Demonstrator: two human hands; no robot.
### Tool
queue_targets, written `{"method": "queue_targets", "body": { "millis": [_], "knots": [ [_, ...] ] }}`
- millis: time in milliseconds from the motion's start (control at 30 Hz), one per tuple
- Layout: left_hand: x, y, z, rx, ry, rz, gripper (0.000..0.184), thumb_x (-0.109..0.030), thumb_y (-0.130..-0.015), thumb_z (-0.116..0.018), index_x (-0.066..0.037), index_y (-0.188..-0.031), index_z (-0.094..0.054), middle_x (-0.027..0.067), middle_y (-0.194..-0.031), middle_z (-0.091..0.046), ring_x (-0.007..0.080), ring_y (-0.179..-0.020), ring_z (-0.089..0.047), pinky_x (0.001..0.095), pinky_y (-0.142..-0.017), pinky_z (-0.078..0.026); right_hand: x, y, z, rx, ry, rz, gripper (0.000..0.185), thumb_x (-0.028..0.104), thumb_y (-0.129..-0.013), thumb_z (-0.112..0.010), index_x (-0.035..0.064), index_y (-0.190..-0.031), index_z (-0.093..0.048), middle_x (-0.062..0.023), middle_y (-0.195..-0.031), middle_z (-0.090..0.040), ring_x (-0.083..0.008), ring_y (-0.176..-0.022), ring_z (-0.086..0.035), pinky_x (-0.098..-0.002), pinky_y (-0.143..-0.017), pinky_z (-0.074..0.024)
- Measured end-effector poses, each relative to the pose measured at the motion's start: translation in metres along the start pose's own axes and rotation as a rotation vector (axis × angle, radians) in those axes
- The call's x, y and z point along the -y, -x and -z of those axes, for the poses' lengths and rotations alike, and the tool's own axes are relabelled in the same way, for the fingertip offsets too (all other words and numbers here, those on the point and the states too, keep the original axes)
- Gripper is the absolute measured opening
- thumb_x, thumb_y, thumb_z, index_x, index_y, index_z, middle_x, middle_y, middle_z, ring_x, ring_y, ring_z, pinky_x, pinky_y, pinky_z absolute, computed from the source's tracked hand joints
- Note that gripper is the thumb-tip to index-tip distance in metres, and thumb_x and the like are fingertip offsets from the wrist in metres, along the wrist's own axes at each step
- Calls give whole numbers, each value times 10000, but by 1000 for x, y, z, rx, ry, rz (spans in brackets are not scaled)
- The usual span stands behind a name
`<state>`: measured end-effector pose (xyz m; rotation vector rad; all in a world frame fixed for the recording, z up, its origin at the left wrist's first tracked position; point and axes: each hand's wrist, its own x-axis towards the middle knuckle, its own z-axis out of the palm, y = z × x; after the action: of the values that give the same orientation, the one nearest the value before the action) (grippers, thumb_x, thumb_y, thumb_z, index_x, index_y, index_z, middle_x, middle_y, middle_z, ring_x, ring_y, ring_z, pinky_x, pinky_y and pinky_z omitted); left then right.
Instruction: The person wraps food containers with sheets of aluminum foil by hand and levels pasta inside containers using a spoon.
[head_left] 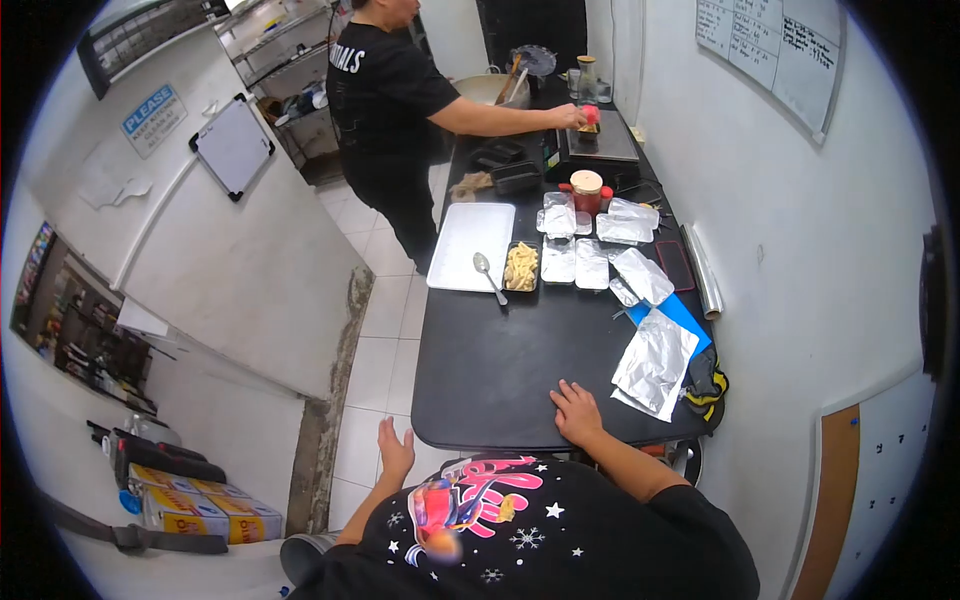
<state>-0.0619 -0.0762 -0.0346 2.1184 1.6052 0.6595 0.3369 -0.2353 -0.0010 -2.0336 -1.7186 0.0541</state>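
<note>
I have the black table (480, 365) filling the middle of my view, its long axis running away from the wearer, the rounded near end close to the wearer's body. Beyond its left side I see a co-worker (385, 110) in black, one arm stretched across the far end, the hand at a small pinkish-red item I can't identify. On the left half I make out a white tray (455, 245), sides running roughly front to back. Toward the right edge lies the crumpled foil sheet (655, 365), nearest thing to the right hand; its long axis runs away from the wearer, far end leaning right, partly over a blue sheet (684, 322). The right hand (578, 412) rests on the near end of the table, fingers spread, gripping nothing, just apart from the foil. The left hand (396, 452) hangs beside the near left corner, fingers open and empty. Touching or just beside the tray, I can't tell which, a container of pasta (521, 267) points lengthwise away. Smallest, a spoon (488, 272) lies on the tray, bowl pointing away, handle crossing the near edge.
</note>
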Motion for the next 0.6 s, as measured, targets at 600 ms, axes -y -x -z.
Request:
{"method": "queue_targets", "body": {
  "millis": [600],
  "knots": [
    [-90, -49, -58, 31, -188, 311, 653, -437, -914, -511, -65, -1420, -329, 224, -1321, -445, 427, -1182, -435, 567, -944, -383, -39, -7, 14, 16, -186, 209, 430, 93, -732, -602, 70, -1161, -602, -110, -1293, -552, -327, -1140, -526, -444, -974, -418]
  ]
}}
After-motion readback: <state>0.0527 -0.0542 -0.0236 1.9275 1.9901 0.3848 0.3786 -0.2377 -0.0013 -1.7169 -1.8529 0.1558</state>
